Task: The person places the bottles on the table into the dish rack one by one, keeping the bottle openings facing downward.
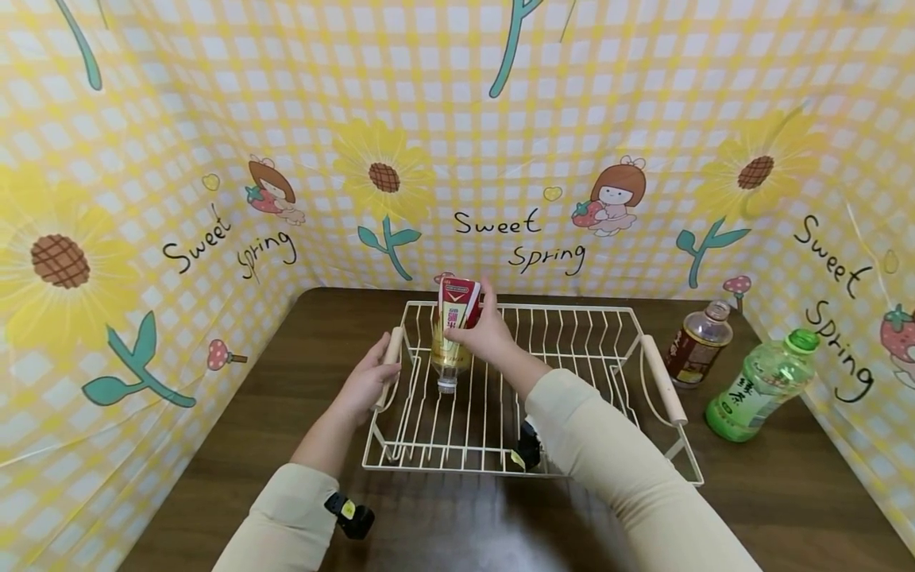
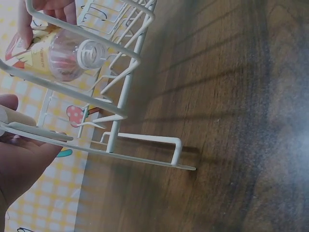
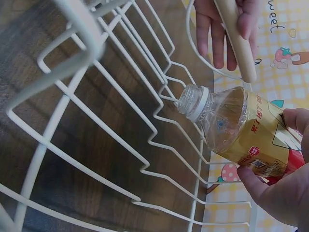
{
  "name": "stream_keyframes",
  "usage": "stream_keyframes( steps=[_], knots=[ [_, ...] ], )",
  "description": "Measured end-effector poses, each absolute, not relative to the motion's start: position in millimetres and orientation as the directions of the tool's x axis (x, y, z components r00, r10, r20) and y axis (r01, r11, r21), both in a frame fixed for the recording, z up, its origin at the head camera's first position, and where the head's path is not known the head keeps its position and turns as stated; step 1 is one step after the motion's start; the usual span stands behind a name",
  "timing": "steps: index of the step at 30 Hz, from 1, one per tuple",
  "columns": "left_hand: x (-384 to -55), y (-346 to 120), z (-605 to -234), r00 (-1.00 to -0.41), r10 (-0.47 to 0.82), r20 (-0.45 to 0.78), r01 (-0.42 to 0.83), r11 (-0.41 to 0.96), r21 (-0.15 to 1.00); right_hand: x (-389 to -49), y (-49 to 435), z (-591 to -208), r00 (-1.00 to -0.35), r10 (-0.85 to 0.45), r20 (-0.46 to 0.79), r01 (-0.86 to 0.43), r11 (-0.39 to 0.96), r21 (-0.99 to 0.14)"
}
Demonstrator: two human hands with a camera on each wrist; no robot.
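My right hand [image 1: 486, 327] grips a clear plastic bottle [image 1: 452, 338] with a red and yellow label, tilted neck down over the left part of a cream wire dish rack [image 1: 500, 449]. In the right wrist view the neck of the bottle [image 3: 231, 121] shows bare threads and a white ring, close to the rack's wires. At the rack's left end my left hand [image 1: 364, 381] holds a wooden handle [image 1: 390, 357], its thumb on one side and fingers on the other. The left wrist view shows the same bottle [image 2: 63, 53] behind the wires.
Right of the rack stand a clear bottle with a dark brown label [image 1: 696, 345] and a green-capped bottle with a green label [image 1: 761, 389]. The rack's other wooden handle [image 1: 663, 380] faces them. A checked yellow cloth [image 1: 457, 159] hangs around the brown table [image 1: 264, 397].
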State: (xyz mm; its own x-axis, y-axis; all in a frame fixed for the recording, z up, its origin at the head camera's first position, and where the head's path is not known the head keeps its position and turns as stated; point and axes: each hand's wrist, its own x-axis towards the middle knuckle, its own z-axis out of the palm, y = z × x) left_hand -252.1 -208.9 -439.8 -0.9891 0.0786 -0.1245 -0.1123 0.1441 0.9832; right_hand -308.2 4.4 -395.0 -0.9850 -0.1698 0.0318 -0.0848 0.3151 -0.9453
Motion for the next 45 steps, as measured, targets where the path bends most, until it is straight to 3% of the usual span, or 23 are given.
stream_keyframes(
  steps=[28,45],
  knots=[
    [-252.2,-203.6,-440.7,-0.989,0.08,-0.124,-0.115,0.11,0.987,-306.5,5.4,-405.9,-0.971,-0.238,0.023,-0.123,0.416,-0.901],
    [-252.4,-209.2,-441.8,-0.989,0.076,-0.124,-0.115,0.113,0.987,-306.2,18.7,-391.4,-0.981,-0.189,-0.046,-0.035,0.404,-0.914]
  ],
)
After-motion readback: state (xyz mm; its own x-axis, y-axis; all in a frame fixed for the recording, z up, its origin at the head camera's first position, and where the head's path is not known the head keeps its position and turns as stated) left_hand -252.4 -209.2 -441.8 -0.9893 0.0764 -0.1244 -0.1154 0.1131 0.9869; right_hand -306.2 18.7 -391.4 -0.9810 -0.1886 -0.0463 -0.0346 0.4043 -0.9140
